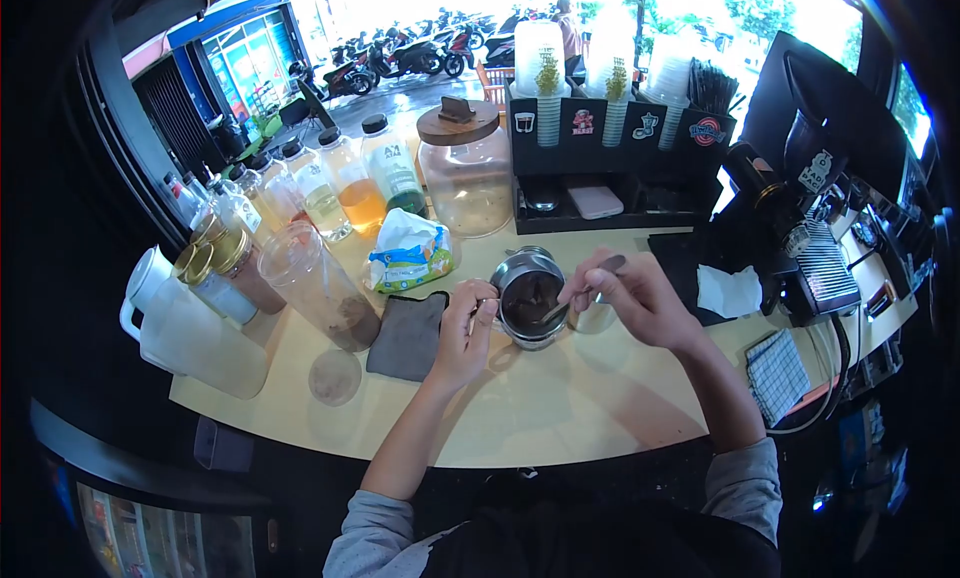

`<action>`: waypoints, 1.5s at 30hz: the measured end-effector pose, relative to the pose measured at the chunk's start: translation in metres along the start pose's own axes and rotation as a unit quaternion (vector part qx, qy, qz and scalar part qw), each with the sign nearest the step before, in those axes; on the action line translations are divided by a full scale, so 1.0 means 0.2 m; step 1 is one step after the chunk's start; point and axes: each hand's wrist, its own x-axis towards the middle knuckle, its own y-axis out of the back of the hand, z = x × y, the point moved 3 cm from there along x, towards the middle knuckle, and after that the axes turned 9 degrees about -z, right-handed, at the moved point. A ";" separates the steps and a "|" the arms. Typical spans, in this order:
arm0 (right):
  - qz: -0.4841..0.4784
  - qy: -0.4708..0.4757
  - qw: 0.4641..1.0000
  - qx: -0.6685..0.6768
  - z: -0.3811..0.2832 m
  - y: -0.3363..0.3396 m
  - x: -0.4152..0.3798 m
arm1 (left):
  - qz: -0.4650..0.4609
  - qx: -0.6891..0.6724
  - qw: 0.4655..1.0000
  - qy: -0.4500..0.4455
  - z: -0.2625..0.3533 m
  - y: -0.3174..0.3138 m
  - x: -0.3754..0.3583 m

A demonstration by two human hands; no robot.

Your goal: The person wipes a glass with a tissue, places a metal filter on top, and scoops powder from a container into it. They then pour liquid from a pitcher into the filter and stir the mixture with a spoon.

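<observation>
A metal pitcher (512,264) with dark brown contents stands near the middle of the counter. My left hand (463,336) is closed on its left side, fingers curled at what looks like the handle. In my right hand (640,303) is a spoon (556,314), gripped by its handle and tilted, with its lower end inside the pitcher. Just right of the pitcher, partly behind my right hand, is a small clear container (594,320). A grey cloth (405,338) lies left of my left hand.
Left are a tall clear container with brown powder (310,278), its round lid (335,377), a white jug (205,328) and several bottles (360,193). Wipes (410,256) and a glass jar (466,183) stand behind. A cup rack (610,168) backs the counter; a coffee grinder (765,203) stands right.
</observation>
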 end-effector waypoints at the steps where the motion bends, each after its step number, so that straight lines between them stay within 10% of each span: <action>1: 0.018 -0.013 1.000 0.002 0.00 0.02 0.00 | -0.008 0.005 1.000 0.003 -0.01 0.00 0.00; 45: 0.029 -0.009 0.999 -0.008 0.04 -0.02 -0.02 | 0.024 0.012 1.000 -0.007 0.01 -0.02 0.00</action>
